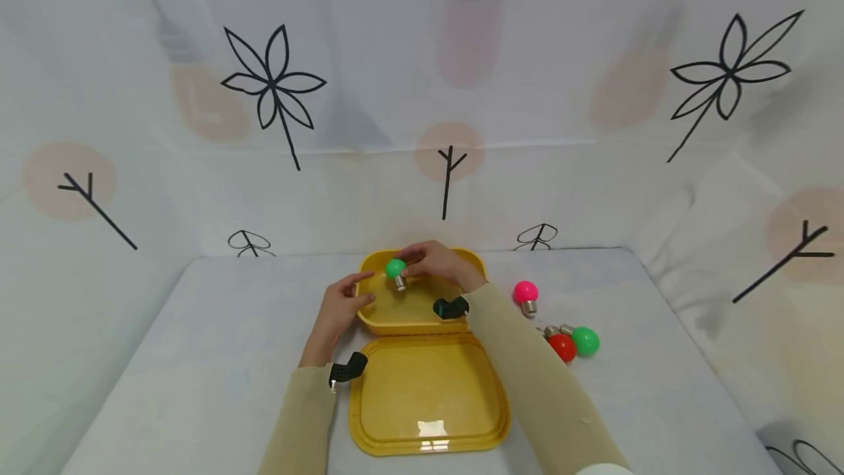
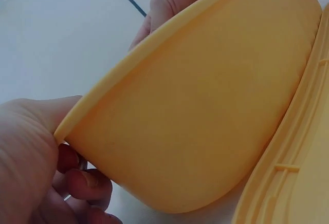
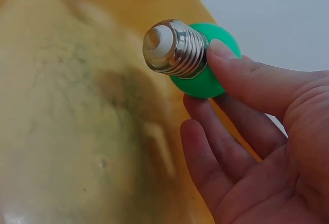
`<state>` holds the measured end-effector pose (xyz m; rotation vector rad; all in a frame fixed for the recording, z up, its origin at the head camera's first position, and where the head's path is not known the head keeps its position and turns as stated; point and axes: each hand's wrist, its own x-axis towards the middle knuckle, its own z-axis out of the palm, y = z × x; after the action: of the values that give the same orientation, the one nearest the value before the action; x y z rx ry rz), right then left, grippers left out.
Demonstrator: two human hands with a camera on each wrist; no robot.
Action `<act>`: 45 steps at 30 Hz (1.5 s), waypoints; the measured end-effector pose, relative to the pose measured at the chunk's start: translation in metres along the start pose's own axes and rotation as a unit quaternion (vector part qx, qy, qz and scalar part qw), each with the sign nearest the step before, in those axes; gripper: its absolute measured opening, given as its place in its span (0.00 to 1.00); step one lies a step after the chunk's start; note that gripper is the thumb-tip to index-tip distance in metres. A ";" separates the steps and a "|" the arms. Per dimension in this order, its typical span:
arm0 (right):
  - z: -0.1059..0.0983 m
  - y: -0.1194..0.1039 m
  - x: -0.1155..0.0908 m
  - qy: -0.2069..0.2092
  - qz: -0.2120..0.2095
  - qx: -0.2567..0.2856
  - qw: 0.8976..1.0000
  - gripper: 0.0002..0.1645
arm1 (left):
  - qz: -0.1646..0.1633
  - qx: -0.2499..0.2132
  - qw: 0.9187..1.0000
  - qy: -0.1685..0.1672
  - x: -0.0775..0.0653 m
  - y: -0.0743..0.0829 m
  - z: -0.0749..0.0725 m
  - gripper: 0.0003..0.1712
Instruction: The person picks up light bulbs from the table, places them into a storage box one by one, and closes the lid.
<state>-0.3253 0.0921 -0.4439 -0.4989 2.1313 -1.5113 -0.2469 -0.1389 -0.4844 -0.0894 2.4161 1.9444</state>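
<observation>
With a narrow grip, the left hand is pinching the rim of the yellow container; over its interior, the right hand's grip is holding a green bulb; rightward, a pink bulb is lying on the worktop.

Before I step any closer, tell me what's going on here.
A person is handling a green bulb with the right hand, holding it clear of the floor of the open yellow box. The left hand grips the box's rim. The yellow lid lies off the box, on the table on the person's side. To the right, a pink bulb, a red bulb and a second green one lie on the table.
</observation>
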 end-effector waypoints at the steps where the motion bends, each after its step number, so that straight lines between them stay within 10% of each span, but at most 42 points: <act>1: 0.001 0.001 -0.001 0.003 0.000 -0.004 1.000 0.23 | 0.001 -0.001 1.000 -0.001 0.000 0.000 0.000 0.25; 45: 0.007 0.022 0.002 0.028 -0.008 -0.054 0.998 0.25 | -0.016 -0.040 0.999 -0.010 -0.005 0.002 0.003 0.27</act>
<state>-0.3239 0.0929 -0.4673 -0.5173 2.2656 -1.4401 -0.2426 -0.1358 -0.4828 -0.1102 2.3095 2.0176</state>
